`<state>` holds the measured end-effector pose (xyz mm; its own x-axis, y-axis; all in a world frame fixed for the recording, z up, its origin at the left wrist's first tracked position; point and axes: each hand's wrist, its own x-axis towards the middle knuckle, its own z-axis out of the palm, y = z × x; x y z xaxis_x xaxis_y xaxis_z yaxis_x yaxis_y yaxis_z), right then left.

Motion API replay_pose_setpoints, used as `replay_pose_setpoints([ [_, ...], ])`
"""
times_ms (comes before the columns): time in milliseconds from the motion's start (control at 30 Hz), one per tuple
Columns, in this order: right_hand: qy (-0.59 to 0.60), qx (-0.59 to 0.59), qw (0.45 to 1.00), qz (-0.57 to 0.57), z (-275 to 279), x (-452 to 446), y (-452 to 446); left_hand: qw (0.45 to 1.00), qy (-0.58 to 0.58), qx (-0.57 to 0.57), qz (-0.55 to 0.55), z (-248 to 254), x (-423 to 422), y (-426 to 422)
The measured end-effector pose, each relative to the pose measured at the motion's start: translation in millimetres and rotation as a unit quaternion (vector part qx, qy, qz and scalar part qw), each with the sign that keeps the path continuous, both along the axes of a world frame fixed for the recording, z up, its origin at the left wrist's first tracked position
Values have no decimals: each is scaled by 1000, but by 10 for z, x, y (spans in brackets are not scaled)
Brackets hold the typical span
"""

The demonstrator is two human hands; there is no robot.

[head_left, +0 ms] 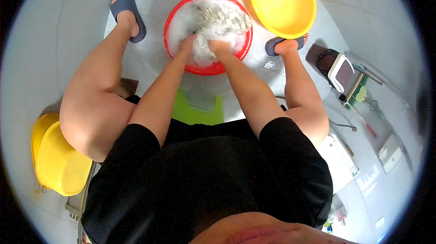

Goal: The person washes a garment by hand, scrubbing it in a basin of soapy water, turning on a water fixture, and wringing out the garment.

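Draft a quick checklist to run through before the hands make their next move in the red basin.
1. Light-coloured cloth in the red basin: ok, lying among suds.
2. Left hand gripping cloth: cannot tell, fingers hidden.
3. Right hand gripping cloth: cannot tell, fingers hidden.
4. Black sleeves clear of the suds: ok, both end well short.
5. Right slipper clear of the yellow basin: cannot tell, they overlap in this view.

A black T-shirt [213,167] with wide short sleeves [290,139]; what look like black shorts [133,99], though mostly hidden; slate-blue, open-toed slide sandals [126,2] with broad, smooth straps.
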<state>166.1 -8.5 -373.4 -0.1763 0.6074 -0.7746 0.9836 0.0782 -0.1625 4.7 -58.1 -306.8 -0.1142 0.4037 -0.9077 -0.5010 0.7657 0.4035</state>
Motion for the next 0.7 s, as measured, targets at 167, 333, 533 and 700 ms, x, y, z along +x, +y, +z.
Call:
replay_pose_setpoints([
  [167,158,183,970,1,335,143,259,999,0,-12,51,-831,2,-203],
  [333,367,188,836,-362,838,251,176,974,132,67,-174,-1032,143,-207],
  [533,555,-56,606,-568,1981,0,342,968,75,90,-222,-852,309,-111],
  [700,596,-55,562,-572,2092,78,285,986,-18,138,-93,60,345,3],
])
